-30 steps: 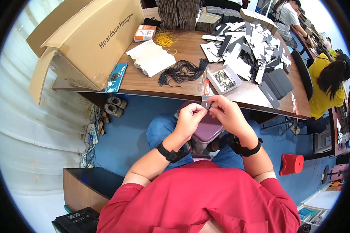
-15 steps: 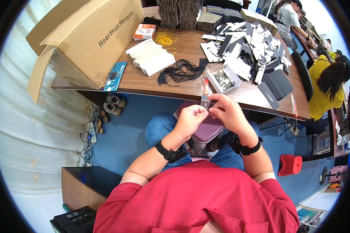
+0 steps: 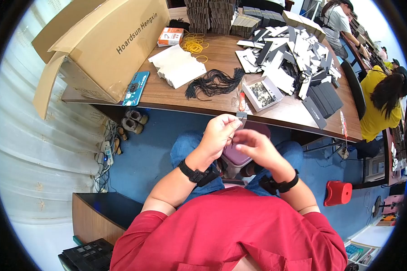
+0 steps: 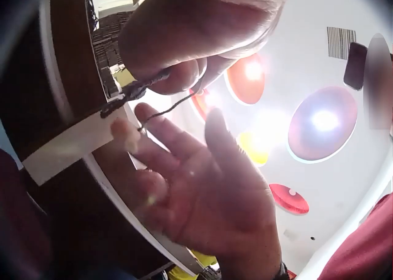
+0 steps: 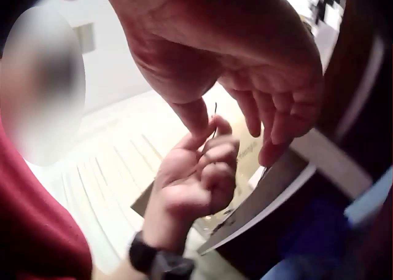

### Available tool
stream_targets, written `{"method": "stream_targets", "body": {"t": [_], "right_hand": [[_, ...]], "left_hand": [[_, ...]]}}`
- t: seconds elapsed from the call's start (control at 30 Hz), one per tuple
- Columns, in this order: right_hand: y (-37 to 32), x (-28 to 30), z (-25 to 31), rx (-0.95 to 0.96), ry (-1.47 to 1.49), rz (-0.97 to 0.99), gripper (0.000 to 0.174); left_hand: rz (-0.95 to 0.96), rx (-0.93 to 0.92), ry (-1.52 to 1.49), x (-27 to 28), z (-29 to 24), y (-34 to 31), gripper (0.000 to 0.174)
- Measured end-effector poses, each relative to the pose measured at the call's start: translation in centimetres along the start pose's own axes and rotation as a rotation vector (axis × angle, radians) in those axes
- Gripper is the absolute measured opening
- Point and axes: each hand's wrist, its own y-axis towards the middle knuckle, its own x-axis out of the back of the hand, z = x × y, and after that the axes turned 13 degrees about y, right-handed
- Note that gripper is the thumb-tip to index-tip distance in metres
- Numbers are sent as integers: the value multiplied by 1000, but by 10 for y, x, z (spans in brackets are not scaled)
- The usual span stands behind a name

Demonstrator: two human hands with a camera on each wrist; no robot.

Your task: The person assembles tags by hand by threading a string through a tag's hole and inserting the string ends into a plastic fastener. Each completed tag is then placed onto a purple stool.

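My left hand [image 3: 220, 134] pinches a thin black cord [image 4: 169, 110] between thumb and fingertips. A loose end of the cord sticks out from the pinch, overlapping the right fingertips in the left wrist view. Just past the left fingertips is a hang tag [image 3: 242, 116], dark on the side seen from the head; its pale side shows as a strip [image 4: 77, 151] in the left wrist view, with the dark cord at its end. My right hand [image 3: 256, 147], slightly blurred, is beside the left one, its fingers parted and loosely bent, holding nothing.
On the table stand a large cardboard box [image 3: 117, 49], a pile of black and white tags [image 3: 287, 54], a bundle of black cords [image 3: 215, 83] and a small open box [image 3: 262, 95] of tiny parts. A purple stool [image 3: 239, 156] is below the hands. People work at the right.
Both hands were together at the tag. The right hand has come away from it, down toward the body, and its fingers have opened. The left hand keeps its pinch.
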Motion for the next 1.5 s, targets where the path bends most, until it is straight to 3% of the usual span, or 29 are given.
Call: {"method": "stream_targets", "body": {"t": [0.03, 0.13, 0.27, 0.37, 0.47, 0.6, 0.77, 0.87, 0.97, 1.2, 1.3, 1.33, 1.5], "right_hand": [[-2, -3, 1, -160, 51, -29, 28], [1, 0, 5, -339, 33, -39, 22], [3, -8, -4, -165, 86, -83, 10], [2, -13, 0, -326, 153, -65, 5], [2, -1, -6, -328, 150, -46, 7], [6, 15, 13, -177, 121, -135, 8], [7, -5, 5, -168, 81, 14, 38], [10, -15, -5, -300, 111, -20, 19], [12, -8, 1, -271, 187, -132, 12], [13, 14, 24, -189, 165, -167, 16], [13, -3, 12, -22, -108, -140, 26], [11, -7, 4, -46, -42, -86, 34], [16, -15, -14, -201, 77, -88, 20]], "left_hand": [[-9, -20, 5, 1, 1, 1, 10], [-24, -16, -33, 6, 1, 2, 9], [-16, 8, -124, 10, 1, 2, 9], [-14, -9, -145, 11, 2, 3, 8], [-30, -15, -112, 14, 3, 3, 8], [-67, -12, -83, 18, 0, 3, 9], [-29, -21, -159, 14, -1, 6, 9], [-33, -33, -168, 14, -1, 6, 9], [-96, -56, -79, 18, -4, 4, 9], [-131, -48, -62, 24, -3, 3, 8], [-94, -36, -107, 21, -3, 4, 8], [-79, -31, -121, 20, -4, 4, 8], [-56, -30, -161, 20, -8, 4, 8]]}}
